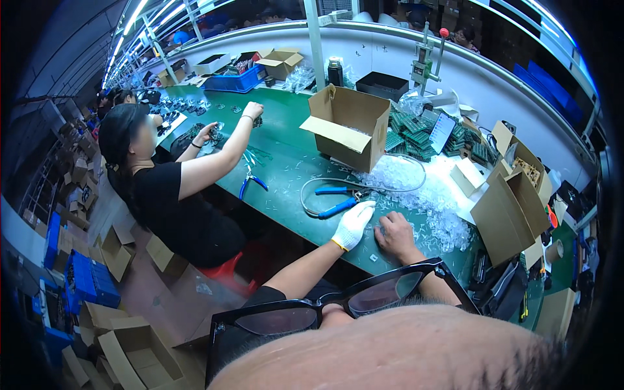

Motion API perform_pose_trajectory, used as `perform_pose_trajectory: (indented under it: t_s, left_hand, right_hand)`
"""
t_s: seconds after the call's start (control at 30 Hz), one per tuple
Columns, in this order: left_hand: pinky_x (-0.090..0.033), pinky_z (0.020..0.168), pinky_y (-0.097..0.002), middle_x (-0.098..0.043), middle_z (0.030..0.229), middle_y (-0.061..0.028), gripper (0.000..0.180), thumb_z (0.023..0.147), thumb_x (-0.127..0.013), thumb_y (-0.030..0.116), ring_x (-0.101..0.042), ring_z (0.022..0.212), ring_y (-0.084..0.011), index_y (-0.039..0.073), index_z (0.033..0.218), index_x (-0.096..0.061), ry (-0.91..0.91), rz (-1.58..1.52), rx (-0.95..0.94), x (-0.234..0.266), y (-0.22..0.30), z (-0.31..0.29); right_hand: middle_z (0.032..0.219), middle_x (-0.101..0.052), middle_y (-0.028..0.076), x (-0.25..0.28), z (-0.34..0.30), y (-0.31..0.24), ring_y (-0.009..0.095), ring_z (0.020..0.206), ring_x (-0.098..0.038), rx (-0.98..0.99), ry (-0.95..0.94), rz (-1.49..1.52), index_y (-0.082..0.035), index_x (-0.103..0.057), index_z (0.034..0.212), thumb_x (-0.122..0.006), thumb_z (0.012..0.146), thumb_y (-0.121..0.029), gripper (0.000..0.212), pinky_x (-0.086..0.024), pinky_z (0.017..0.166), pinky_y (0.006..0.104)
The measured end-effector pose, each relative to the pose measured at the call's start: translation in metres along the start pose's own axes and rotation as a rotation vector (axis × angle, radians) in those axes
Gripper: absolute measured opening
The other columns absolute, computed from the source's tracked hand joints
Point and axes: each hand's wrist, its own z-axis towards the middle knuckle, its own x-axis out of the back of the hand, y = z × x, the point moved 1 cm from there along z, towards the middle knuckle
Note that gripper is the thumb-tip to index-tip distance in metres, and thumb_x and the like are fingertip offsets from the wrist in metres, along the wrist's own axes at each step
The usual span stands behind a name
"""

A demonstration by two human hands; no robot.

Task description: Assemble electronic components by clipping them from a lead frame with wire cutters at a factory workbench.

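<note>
My left hand (pixel 354 225), in a white knitted glove with a yellow cuff, rests on the green bench beside the blue-handled pliers (pixel 338 207). Its fingers are drawn together toward the tips; whatever they may hold is hidden. Bare and close on its right, my right hand (pixel 396 235) lies low on the bench with curled fingers. I cannot make out anything in them. A heap of clear plastic pieces (pixel 416 185) spreads beyond both hands, with thin clear slivers scattered around. One small pale piece (pixel 373 258) lies nearer to me.
An open cardboard box (pixel 351 130) stands behind the heap, by stacked green circuit boards (pixel 422 133). A grey cable loop (pixel 311 185) circles the pliers. More open boxes (pixel 510 208) are at the right. A co-worker (pixel 175 188) on the left handles small parts near other blue pliers (pixel 252 182).
</note>
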Motion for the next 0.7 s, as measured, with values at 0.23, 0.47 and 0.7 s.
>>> perform_pose_trajectory:
  t_s: [0.23,0.47,0.7]
  left_hand:
    - [-0.054,0.104,-0.0374,-0.07,0.129,-0.0182,0.031,0.111,-0.055,0.015,-0.069,0.118,-0.0291,-0.003,0.132,-0.066,0.026,0.024,-0.061,-0.003,0.003,0.003]
    - [-0.051,0.111,-0.038,-0.068,0.138,-0.0143,0.04,0.112,-0.056,0.021,-0.066,0.125,-0.0234,-0.005,0.143,-0.06,0.018,-0.202,0.108,0.004,0.003,0.004]
    - [-0.051,0.111,-0.0394,-0.068,0.137,-0.0151,0.041,0.113,-0.055,0.022,-0.066,0.126,-0.0251,-0.006,0.143,-0.06,0.021,-0.266,0.145,-0.001,0.005,0.001]
  right_hand:
    - [0.089,-0.062,0.014,-0.002,0.01,0.007,0.035,0.085,-0.065,0.008,0.001,-0.015,-0.007,-0.067,0.085,-0.078,0.082,-0.02,0.017,-0.056,0.074,0.0474]
    - [0.087,-0.066,0.015,-0.007,0.013,0.009,0.038,0.083,-0.07,-0.149,0.1,0.143,-0.007,-0.075,0.091,-0.077,0.08,-0.019,0.016,-0.059,0.077,0.0478]
    - [0.093,-0.078,0.013,0.003,0.029,0.043,0.025,0.079,-0.074,-0.582,0.192,0.376,-0.004,-0.079,0.099,-0.08,0.079,-0.018,0.024,-0.058,0.072,0.0384]
